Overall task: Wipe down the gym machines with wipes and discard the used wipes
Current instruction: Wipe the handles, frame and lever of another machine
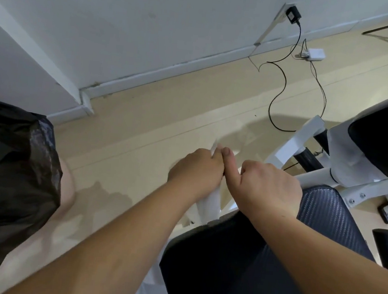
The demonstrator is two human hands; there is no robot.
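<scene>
- The left hand (196, 168) and the right hand (271, 188) meet thumb to thumb above the near end of a gym machine (342, 184), both forearms reaching in from the bottom of the view.
- The left grip is clenched on a white wipe (214, 146): a small corner of it pokes out above the fingers, and more white material hangs below the fist, though where the wipe ends and the white frame begins is hard to tell.
- The right grip is curled, thumb stretched up against the left thumb; I cannot tell whether it pinches the wipe too, as the fingers are hidden behind the hand.
- Under the right forearm lies the machine's dark textured seat pad (320, 212), with white tubular frame bars running off to the right toward a second black pad (384, 147).
- A bin lined with a black plastic bag (11, 170) stands at the left, well apart from the hands.
- On the pale floor (158, 109), a black cable (281, 84) snakes from a wall plug toward the machine, near a small white adapter (314, 54).
</scene>
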